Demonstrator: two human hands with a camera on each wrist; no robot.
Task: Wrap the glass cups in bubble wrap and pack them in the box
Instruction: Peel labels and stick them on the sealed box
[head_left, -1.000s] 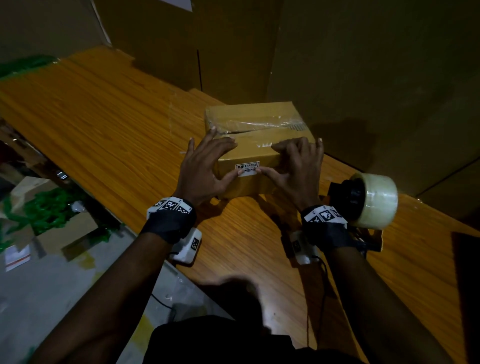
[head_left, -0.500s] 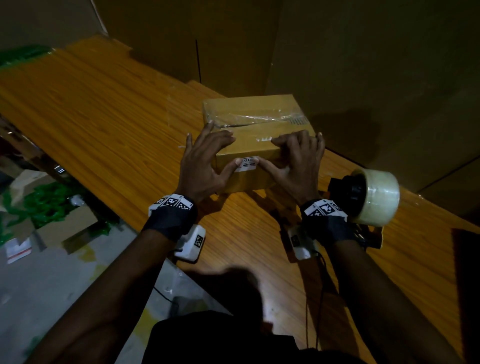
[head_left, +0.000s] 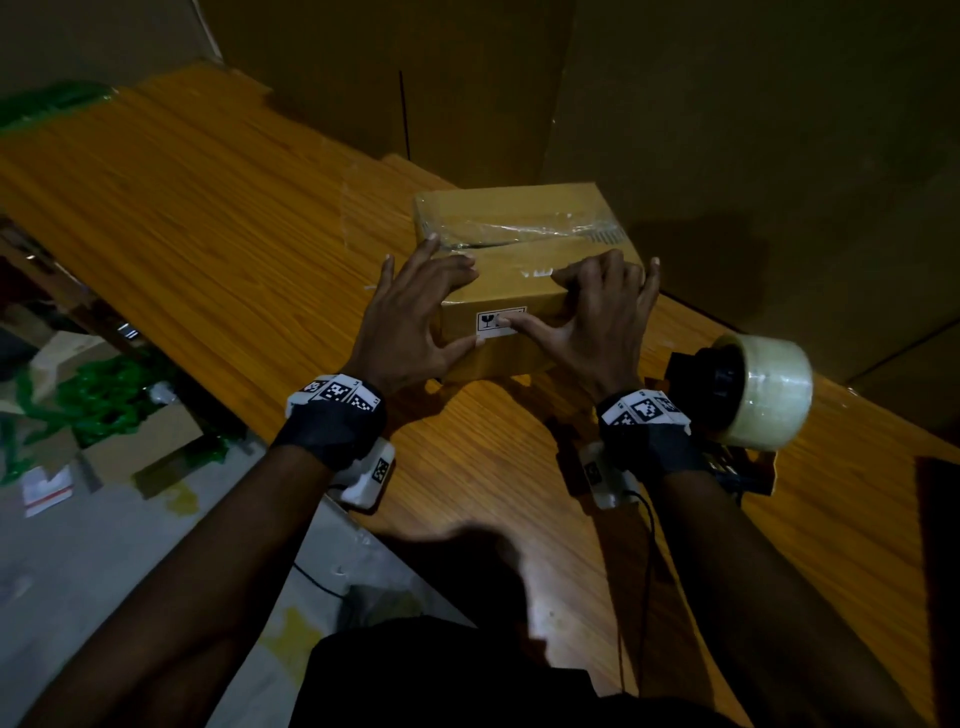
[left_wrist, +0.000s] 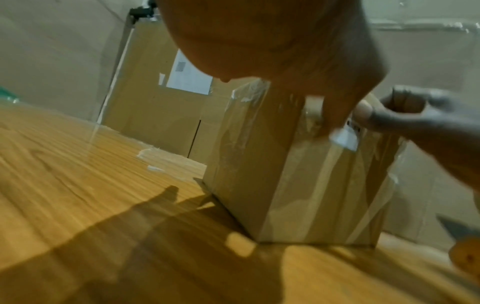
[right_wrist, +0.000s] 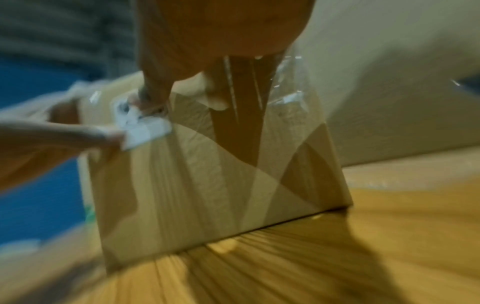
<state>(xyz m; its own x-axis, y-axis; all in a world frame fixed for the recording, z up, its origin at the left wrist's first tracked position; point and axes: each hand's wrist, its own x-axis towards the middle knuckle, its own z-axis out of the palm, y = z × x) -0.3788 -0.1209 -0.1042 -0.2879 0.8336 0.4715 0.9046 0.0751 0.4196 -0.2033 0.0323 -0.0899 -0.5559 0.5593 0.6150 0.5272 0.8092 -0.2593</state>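
Wooden packing bench, dim light: I see the taped box (head_left: 519, 270) edged nearer since a second ago, left hand (head_left: 410, 322) and right hand (head_left: 602, 322) spread flat, thumbs smoothing its fragile label (head_left: 500, 323), packing apparently finished, cups unseen.

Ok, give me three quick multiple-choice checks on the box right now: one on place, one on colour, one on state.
1. The tape dispenser lies: A) on top of the box B) on the table beside the right hand C) on the floor
2. The label is: A) white B) red C) green
3. The box is: A) open B) taped closed C) crushed flat

Key: 1 B, it sits by the right wrist. 2 A, white sticker under both thumbs; left hand presses its edge. 3 B, clear tape runs across the flaps.
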